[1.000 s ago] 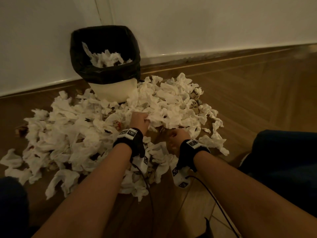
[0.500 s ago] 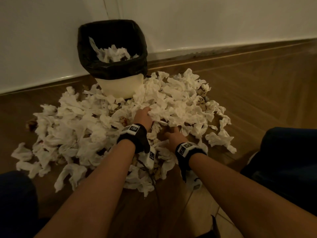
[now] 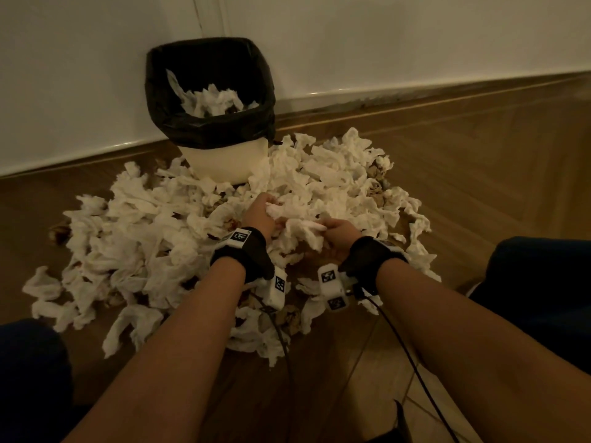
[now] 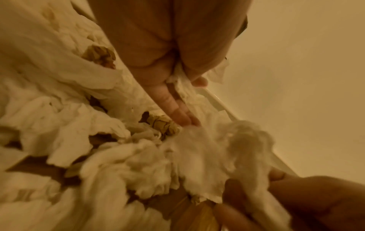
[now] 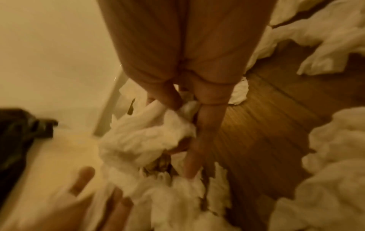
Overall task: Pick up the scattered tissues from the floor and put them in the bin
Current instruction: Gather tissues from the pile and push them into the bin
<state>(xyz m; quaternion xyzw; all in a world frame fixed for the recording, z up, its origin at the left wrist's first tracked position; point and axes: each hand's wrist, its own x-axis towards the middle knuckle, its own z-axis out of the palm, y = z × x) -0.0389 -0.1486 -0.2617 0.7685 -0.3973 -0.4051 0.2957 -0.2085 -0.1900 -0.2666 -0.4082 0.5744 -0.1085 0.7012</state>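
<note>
A heap of crumpled white tissues covers the wooden floor in front of the bin. The bin is white with a black liner and holds several tissues. My left hand and right hand are side by side in the middle of the heap. Each grips part of one bunch of tissues. In the left wrist view my left hand pinches tissue under its thumb. In the right wrist view my right hand curls round a white clump.
Brown crumpled paper balls lie mixed into the heap. The white wall and its skirting run just behind the bin. My dark-trousered knees flank the heap. Black cables trail from the wrists. Bare floor lies to the right.
Both hands lay on the heap with fingers reaching forward. They have now closed on a bunch of tissues between them and raised it slightly.
</note>
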